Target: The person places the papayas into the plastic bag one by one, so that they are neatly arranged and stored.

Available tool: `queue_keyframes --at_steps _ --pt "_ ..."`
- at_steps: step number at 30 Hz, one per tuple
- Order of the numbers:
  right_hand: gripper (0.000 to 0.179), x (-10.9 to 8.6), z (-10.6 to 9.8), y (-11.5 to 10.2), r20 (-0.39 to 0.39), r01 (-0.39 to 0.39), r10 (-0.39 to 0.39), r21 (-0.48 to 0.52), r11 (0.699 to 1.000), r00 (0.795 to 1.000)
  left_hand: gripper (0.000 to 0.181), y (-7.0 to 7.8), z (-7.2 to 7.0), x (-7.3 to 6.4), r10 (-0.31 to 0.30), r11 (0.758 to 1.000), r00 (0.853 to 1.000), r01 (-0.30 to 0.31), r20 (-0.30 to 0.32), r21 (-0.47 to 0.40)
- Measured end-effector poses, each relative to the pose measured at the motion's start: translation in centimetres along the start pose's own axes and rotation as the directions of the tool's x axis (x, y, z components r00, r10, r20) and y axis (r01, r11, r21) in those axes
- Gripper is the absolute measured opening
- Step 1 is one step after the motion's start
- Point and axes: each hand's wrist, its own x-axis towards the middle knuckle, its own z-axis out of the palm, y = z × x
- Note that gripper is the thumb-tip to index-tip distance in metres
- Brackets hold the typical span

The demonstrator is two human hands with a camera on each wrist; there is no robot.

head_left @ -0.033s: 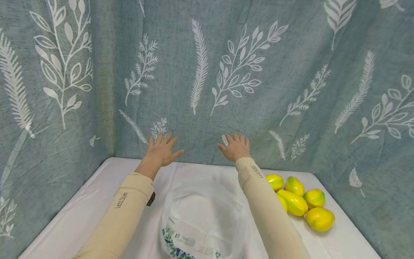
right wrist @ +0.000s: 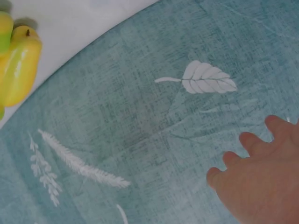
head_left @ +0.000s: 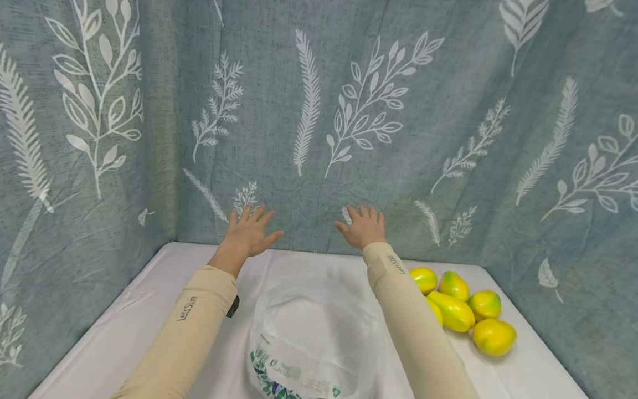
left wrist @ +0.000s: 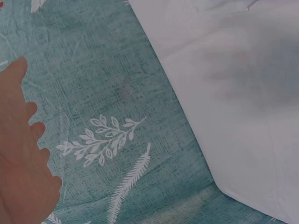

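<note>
Both hands reach forward above the far edge of the table, fingers spread, holding nothing. My left hand (head_left: pixel 247 233) is left of centre, palm down, its fingers also showing at the left of the left wrist view. To the right of centre is my right hand (head_left: pixel 365 227), thumb out towards the left one. Between the forearms stands a see-through plastic bag (head_left: pixel 286 370) with its mouth spread round and green leaf print on its near side. Several yellow-green mangoes (head_left: pixel 493 337) lie beside the right forearm, one partly hidden by the sleeve.
A white cloth covers the table (head_left: pixel 134 310). Blue-green curtains (head_left: pixel 269 111) with white leaf prints rise behind it and along both sides. A small dark object (head_left: pixel 232 307) shows at the left sleeve's edge.
</note>
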Motion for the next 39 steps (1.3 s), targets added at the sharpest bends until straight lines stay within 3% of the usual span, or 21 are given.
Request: queue_keyframes --at_steps 5,10,14,18,25,30,34,36,39 --pt "0.067 0.0 0.1 -0.1 0.003 0.000 0.000 -0.008 1.000 1.000 0.071 -0.1 -0.4 -0.2 0.014 1.000 1.000 -0.013 0.016 -0.018" --pt "0.067 0.0 -0.3 0.0 -0.024 0.005 -0.004 0.037 0.999 1.000 0.071 -0.4 -1.2 -0.4 0.015 1.000 1.000 -0.016 -0.015 -0.021" --pt "0.066 0.2 -0.1 0.7 -0.087 0.072 -0.062 0.123 0.990 0.994 0.070 -0.5 -1.4 -0.5 0.019 1.000 1.000 -0.020 -0.013 -0.021" --pt "0.065 0.0 0.3 1.7 -0.168 0.161 -0.115 0.292 0.943 0.979 0.069 -0.4 -1.3 -0.6 0.062 0.996 0.998 -0.062 -0.009 -0.059" --pt "0.061 -1.6 0.4 3.0 -0.228 0.245 -0.128 0.619 0.746 0.965 0.067 -0.9 -1.2 -1.2 0.140 0.982 0.989 -0.145 -0.049 -0.125" --pt "0.061 -3.0 0.9 4.5 -0.193 0.225 -0.122 0.731 0.645 0.974 0.066 -1.1 0.0 -2.1 0.227 0.933 0.973 -0.231 -0.046 -0.276" --pt "0.063 -4.2 1.6 5.7 -0.126 0.155 -0.091 0.822 0.548 0.988 0.066 -1.3 1.4 -2.7 0.270 0.896 0.963 -0.257 -0.016 -0.362" --pt "0.065 -4.6 2.0 6.1 -0.106 0.131 -0.078 0.868 0.480 0.991 0.066 -1.4 1.9 -2.9 0.278 0.882 0.960 -0.263 -0.019 -0.391" --pt "0.068 -5.3 2.3 6.4 -0.099 0.118 -0.075 0.936 0.331 0.992 0.064 -1.6 2.4 -3.4 0.289 0.863 0.957 -0.277 -0.038 -0.422"
